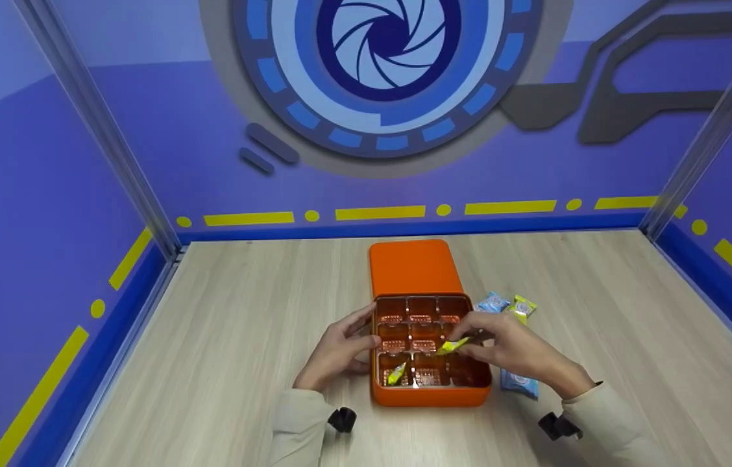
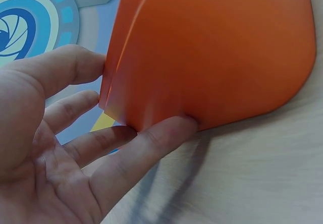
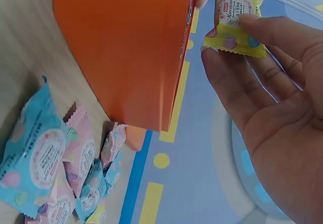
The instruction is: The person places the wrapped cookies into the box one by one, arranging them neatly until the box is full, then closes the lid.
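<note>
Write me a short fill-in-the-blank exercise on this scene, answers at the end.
The right hand pinches a packet whose main color is ____.
The open orange box is divided into ____ compartments.
In the head view, a second packet lies in the nearest row's ____ compartment.
In that view, the loose packets lie to the ____ of the box.

Missing words: yellow; nine; left; right.

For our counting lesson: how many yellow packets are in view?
3: one packet pinched by the right hand, a second packet inside the box, near left, a third packet on the table beyond that hand. More may be hidden.
</note>
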Tool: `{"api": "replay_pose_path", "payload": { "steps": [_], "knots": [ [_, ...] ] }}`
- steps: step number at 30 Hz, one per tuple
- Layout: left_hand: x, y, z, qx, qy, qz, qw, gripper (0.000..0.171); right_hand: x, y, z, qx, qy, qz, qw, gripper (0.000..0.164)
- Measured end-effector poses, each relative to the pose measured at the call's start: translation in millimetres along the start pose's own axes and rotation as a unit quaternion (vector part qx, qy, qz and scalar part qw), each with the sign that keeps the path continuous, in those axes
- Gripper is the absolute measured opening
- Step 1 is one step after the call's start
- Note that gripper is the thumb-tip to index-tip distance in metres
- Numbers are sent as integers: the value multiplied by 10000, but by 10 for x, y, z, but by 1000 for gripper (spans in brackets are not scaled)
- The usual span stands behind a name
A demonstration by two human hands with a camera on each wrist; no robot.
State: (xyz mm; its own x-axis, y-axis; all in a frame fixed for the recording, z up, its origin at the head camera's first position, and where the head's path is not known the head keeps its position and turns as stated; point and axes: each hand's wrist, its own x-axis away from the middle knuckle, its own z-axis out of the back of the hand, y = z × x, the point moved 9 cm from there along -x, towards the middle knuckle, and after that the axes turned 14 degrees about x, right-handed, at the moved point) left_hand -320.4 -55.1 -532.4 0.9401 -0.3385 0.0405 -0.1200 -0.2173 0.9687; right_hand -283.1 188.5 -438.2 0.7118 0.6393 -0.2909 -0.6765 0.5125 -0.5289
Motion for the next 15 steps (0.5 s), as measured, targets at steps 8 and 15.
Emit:
{"api": "replay_pose_path", "payload": {
  "steps": [8, 15],
  "knots": [
    [-4, -10, 3, 27, 2, 39, 10000, 70, -35, -50, -66, -83, -132, 28, 9999, 26],
    [-8, -7, -4, 38, -2, 25, 10000, 70, -60, -79, -108, -125, -264, 75, 9995, 27]
  ]
}}
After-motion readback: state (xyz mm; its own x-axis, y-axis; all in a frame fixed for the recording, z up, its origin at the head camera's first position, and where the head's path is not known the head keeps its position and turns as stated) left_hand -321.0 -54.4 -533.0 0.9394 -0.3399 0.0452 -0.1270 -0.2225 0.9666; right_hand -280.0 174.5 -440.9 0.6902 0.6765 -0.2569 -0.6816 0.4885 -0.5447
